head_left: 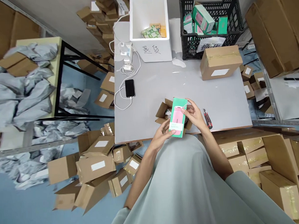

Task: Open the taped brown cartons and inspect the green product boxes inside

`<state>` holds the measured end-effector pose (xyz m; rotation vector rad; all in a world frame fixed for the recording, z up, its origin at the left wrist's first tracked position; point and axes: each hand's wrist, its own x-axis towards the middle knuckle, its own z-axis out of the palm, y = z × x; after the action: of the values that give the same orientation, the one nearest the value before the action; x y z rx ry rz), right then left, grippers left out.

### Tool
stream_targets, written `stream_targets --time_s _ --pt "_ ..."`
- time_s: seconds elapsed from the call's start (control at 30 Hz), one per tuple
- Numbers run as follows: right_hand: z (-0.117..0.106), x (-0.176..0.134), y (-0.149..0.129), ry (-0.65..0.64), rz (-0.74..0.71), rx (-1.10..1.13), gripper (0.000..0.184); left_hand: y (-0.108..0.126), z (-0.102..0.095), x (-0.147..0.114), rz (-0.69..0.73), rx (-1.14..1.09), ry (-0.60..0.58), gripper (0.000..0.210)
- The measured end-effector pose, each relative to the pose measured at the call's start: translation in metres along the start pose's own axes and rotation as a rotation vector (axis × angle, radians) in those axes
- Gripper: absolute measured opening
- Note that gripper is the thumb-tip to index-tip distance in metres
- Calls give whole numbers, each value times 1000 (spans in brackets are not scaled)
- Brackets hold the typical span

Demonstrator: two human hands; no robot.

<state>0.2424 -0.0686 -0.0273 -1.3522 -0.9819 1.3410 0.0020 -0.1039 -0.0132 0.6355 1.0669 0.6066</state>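
Between my two hands is a green product box (178, 117) with a pink item pictured on its front, held tilted above the table's front edge. My left hand (162, 135) grips its lower left corner, thumb on the front. At its upper right edge, my right hand (194, 114) holds on with the thumb across the face. Behind and below it sits an opened cardboard box (161, 112), flaps up, with crumpled packing inside; the green box hides part of it. A red and black box cutter (207, 118) lies just right of my right hand.
On the grey table (150, 121) stand a white foam box (151, 50), a black crate (186, 45) of green boxes and a closed carton (221, 63). A phone (130, 88) and cables lie left. Cartons (96, 166) crowd the floor; a large carton (276, 153) stands right.
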Motion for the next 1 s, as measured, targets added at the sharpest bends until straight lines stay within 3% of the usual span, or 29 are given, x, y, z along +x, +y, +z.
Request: stream_targets --time_s 0.23,0.43,0.57,0.83,1.0 --pt "9 -2 2 -87 30 60 93 2 -10 -17 -50 -92 -26 80" --pt "37 -15 -2 -130 65 253 98 -1 -37 -29 -120 -249 -208 72" --pt "51 -20 -7 -63 48 213 100 -3 -46 -27 -140 -303 -282 67" --pt "78 -20 -19 140 19 -52 102 7 -50 -18 66 -63 -111 85" --pt "92 -28 -33 155 -11 -77 98 6 -68 -21 5 -213 -198 86"
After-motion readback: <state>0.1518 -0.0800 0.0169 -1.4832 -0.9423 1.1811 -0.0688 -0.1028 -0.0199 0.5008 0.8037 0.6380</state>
